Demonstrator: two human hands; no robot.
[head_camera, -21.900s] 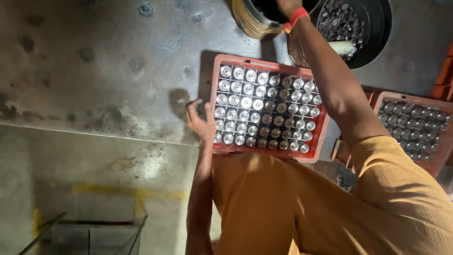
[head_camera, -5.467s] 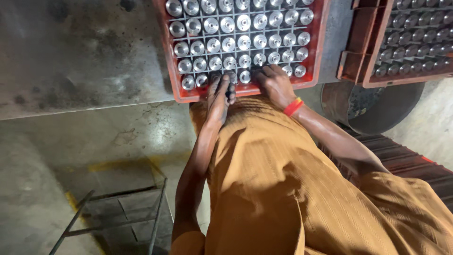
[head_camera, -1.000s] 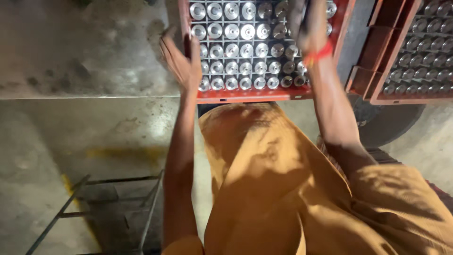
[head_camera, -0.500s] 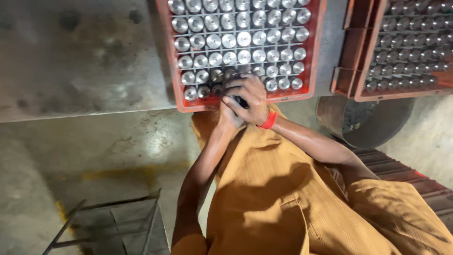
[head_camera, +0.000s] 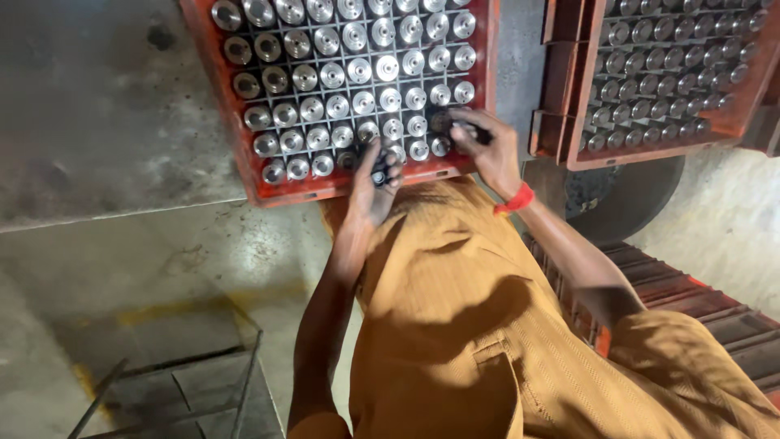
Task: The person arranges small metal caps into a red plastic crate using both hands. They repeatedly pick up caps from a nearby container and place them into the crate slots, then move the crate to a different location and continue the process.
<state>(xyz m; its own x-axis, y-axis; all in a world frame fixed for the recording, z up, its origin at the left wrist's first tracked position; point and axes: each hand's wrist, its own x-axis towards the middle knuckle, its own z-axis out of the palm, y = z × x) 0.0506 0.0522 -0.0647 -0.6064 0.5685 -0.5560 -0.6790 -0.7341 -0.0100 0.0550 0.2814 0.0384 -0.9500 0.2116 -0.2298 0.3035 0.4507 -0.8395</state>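
Observation:
A red plastic crate lies on a grey metal table, its grid cells filled with several shiny round metal parts. My left hand is at the crate's near edge, its fingers closed on a small dark metal part. My right hand, with a red band at the wrist, reaches over the crate's near right corner and grips another dark part above the cells there.
A second red crate of the same parts sits to the right. A dark round bin stands below it. Grey metal table top lies left; a metal frame stands on the concrete floor below.
Half a second ago both hands were together at the crate's near edge. Now they have separated, the right hand moving to the right corner, the left staying at the edge.

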